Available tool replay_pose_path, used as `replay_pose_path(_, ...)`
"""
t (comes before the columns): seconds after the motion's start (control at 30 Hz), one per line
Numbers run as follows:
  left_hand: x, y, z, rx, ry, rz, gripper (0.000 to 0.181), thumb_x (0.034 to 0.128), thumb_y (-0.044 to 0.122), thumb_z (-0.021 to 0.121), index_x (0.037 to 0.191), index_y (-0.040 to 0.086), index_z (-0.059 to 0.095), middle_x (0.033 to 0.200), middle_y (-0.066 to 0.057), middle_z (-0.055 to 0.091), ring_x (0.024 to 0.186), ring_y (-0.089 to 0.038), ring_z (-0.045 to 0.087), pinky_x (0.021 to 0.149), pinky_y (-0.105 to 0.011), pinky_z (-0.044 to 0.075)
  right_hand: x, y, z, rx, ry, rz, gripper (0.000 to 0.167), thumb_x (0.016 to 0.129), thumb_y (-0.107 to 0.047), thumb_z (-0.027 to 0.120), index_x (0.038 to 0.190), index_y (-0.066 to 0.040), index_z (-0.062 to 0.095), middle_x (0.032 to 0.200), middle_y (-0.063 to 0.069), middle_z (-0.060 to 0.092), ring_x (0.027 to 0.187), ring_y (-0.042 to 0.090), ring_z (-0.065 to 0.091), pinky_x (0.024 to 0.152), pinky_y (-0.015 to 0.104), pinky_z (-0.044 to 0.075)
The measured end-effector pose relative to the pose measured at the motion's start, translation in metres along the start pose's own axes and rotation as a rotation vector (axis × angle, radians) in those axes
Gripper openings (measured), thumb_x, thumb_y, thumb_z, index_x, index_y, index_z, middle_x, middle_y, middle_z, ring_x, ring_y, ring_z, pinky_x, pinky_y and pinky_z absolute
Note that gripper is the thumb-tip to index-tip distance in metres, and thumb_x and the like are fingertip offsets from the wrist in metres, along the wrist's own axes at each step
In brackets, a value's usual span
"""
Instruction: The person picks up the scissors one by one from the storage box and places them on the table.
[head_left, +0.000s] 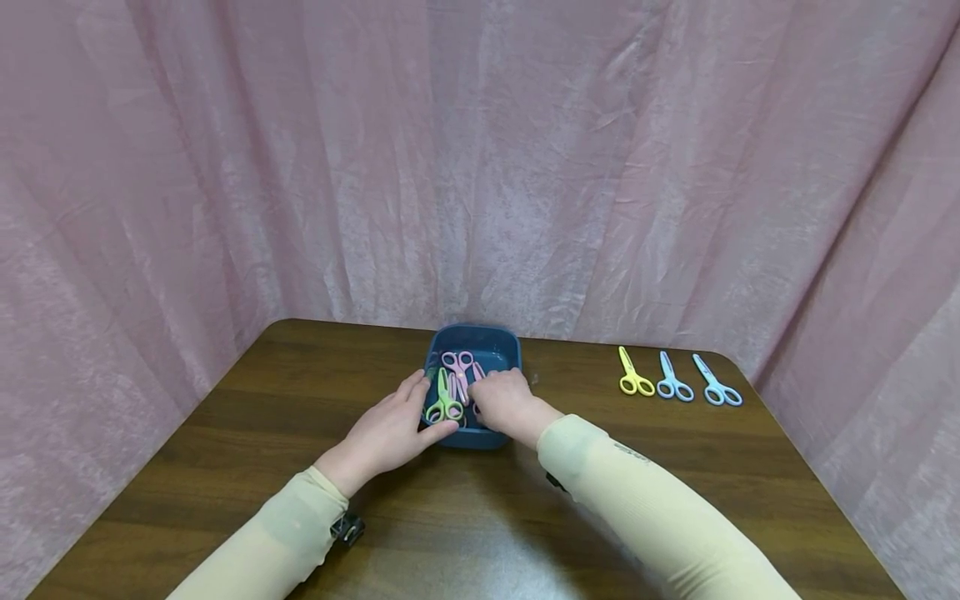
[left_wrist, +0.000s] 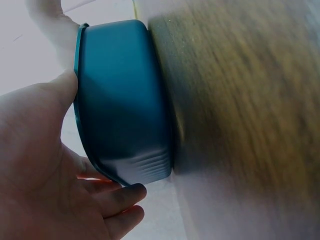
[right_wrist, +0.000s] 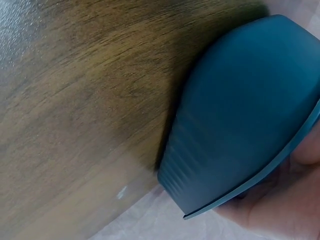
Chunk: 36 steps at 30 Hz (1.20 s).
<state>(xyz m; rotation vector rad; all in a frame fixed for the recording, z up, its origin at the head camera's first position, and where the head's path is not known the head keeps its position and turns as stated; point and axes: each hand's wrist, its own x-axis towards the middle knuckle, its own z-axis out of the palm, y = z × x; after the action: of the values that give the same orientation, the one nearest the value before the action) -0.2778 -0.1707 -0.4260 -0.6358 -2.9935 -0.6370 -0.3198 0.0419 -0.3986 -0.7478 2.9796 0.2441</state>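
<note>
A dark blue bin (head_left: 471, 438) holds several small scissors: green scissors (head_left: 444, 398) at its left, pink scissors (head_left: 460, 375) near the middle, and others partly hidden. The left hand (head_left: 388, 431) holds the bin's near-left corner, thumb over the front rim and fingers along the left side; the left wrist view shows its fingertips against the bin (left_wrist: 120, 100). Reaching over the right rim, the right hand (head_left: 510, 406) has bent fingers down inside, beside another pair of pink scissors. The bin wall (right_wrist: 240, 115) hides its fingertips in the right wrist view, so any grip cannot be seen.
On the right of the brown wooden table (head_left: 480, 517) lie yellow scissors (head_left: 636, 383) and two pairs of blue scissors, one (head_left: 674, 388) beside the yellow and one (head_left: 722, 393) farthest right. A pink curtain (head_left: 480, 167) hangs behind the table.
</note>
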Motion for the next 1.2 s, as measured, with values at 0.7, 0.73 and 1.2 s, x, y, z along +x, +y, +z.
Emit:
replay_pose_path(0.7, 0.000, 0.001, -0.001, 0.008, -0.007, -0.012, 0.104, 0.1035, 0.070, 0.064, 0.168, -0.006, 0.037, 0.177, -0.026, 0.030, 0.155, -0.046, 0.045, 0.122, -0.060, 0.043, -0.016, 0.003, -0.012, 0.037, 0.056, -0.056, 0.029, 0.101, -0.034, 0.084, 0.124, -0.017, 0.082, 0.093, 0.004, 0.075, 0.090, 0.025, 0.067, 0.090, 0.050, 0.058)
replay_pose_path(0.73, 0.000, 0.001, -0.001, 0.008, -0.008, -0.013, 0.104, 0.1035, 0.071, 0.064, 0.168, -0.006, 0.036, 0.177, -0.026, 0.030, 0.155, -0.046, 0.045, 0.122, -0.060, 0.043, -0.017, 0.004, -0.012, 0.044, 0.060, -0.058, 0.030, 0.101, -0.034, 0.084, 0.125, -0.016, 0.082, 0.095, 0.005, 0.076, 0.091, 0.026, 0.067, 0.091, 0.050, 0.058)
replay_pose_path(1.2, 0.001, -0.001, 0.000, -0.001, 0.002, -0.015, 0.101, 0.1038, 0.067, 0.066, 0.168, -0.006, 0.037, 0.176, -0.026, 0.031, 0.154, -0.046, 0.046, 0.120, -0.063, 0.044, -0.029, 0.018, -0.013, 0.110, 0.207, -0.096, 0.030, 0.100, -0.028, 0.084, 0.127, -0.016, 0.082, 0.102, 0.012, 0.077, 0.090, 0.032, 0.071, 0.083, 0.050, 0.057)
